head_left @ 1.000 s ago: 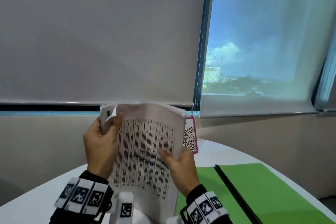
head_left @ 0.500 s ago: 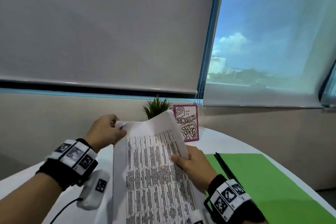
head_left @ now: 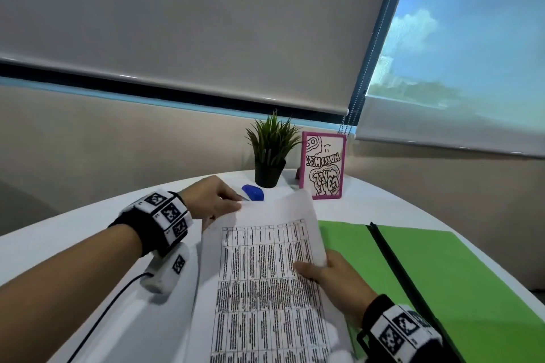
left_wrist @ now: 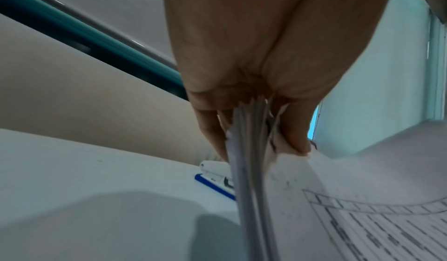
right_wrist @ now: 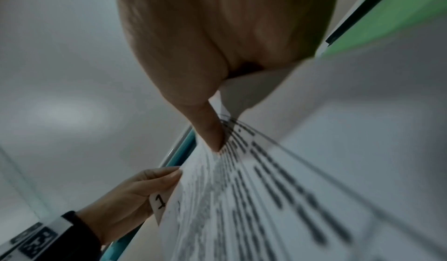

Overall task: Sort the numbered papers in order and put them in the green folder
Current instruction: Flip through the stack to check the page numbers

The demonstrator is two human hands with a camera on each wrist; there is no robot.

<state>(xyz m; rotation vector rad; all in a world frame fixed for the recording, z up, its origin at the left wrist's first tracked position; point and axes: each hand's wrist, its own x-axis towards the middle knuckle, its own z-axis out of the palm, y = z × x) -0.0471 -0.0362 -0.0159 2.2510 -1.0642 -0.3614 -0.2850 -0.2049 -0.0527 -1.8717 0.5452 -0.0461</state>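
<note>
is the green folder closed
No, the green folder lies open flat on the table, both green halves showing on either side of its black spine, with no papers inside yet.

Beyond the papers [head_left: 265,289], a stapler [head_left: 253,192], plant [head_left: 271,150] and card [head_left: 323,165] crowd the table's [head_left: 73,233] far edge; left lies bare tabletop.
</note>
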